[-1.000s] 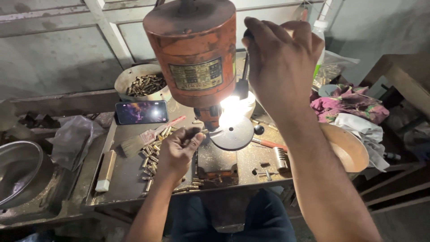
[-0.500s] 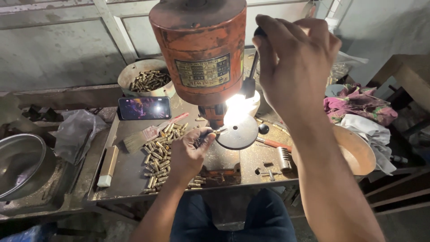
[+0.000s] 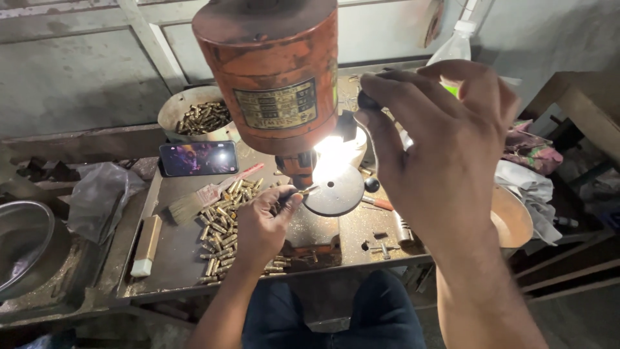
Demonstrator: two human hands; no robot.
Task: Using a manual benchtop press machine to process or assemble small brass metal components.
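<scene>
The left hand (image 3: pixel 261 223) pinches a small brass piece (image 3: pixel 303 191) at the round drill plate (image 3: pixel 334 189), while the right hand (image 3: pixel 445 155) wraps a black knob (image 3: pixel 366 100) higher up.

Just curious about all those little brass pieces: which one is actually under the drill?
The single brass piece pinched in the left hand, held at the round drill table. The others lie loose in a pile or in the bowl.
</scene>
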